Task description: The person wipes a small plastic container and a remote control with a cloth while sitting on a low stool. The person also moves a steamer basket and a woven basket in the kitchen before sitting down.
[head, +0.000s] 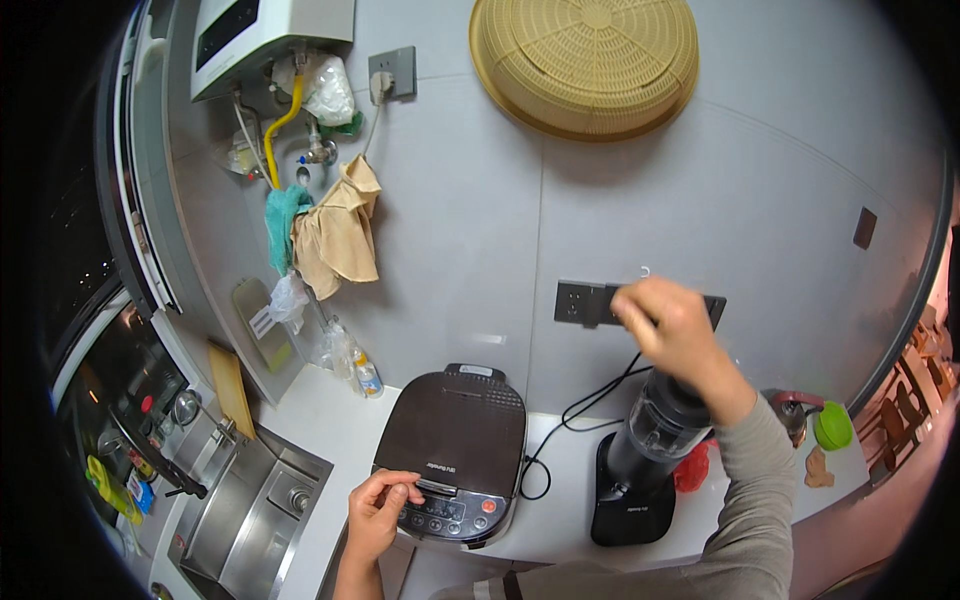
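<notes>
My left hand (381, 512) is at the front of a dark-lidded rice cooker (454, 427), its fingers bent close together by the lid's latch; whether they touch it I cannot tell. My right hand (671, 326) is raised in front of the black wall socket strip (714, 307), above a black blender (637, 487) with a clear jar. Its fingers are curled, and anything within them is hidden. A black cable (564, 424) lies on the counter between the cooker and the blender and rises towards the sockets behind my right hand.
To the left are a steel sink (247, 517) with a black tap (161, 465) and a small bottle (367, 375). A red plastic bag (694, 469), a kettle (789, 416) and a green bowl (833, 426) stand at the right. Cloths (341, 232) and a woven basket (592, 75) hang on the wall.
</notes>
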Motion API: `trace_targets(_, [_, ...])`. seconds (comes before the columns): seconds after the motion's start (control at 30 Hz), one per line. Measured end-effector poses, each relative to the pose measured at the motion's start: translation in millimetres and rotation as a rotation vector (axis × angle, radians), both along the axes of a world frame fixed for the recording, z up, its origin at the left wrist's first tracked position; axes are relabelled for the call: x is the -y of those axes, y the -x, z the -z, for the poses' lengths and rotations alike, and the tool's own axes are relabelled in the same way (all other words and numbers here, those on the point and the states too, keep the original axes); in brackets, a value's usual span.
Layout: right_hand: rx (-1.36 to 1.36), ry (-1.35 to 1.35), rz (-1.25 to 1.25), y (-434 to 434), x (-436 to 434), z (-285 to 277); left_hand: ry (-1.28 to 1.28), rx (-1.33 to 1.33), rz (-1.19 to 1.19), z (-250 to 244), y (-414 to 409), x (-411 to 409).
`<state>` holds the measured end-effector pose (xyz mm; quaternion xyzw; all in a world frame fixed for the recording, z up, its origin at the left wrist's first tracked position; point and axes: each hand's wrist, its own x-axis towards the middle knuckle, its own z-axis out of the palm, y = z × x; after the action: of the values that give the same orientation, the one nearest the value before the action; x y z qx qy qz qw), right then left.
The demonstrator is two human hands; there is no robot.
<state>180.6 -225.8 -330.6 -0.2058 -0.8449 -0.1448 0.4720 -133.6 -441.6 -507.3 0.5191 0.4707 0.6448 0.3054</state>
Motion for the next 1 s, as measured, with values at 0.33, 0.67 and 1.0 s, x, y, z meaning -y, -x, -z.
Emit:
trace_targets(0.33, [-0.107, 0.748, -0.266, 19.5, 117.5, 179.2, 0.032, -0.125, 0.194, 19.4, 9.5, 12.1])
trace_targets(0.67, [-0.266, 1.383, 0.030, 43.7, 205.2, 285.4, -0.006, -0.084, 0.538, 42.0, -4.2, -19.5])
trace_targets(1.0, [-0.285, 1.325, 0.156, -9.7, 253.4, 315.2, -0.053, -0.098, 0.781, 42.9, -76.8, -31.2])
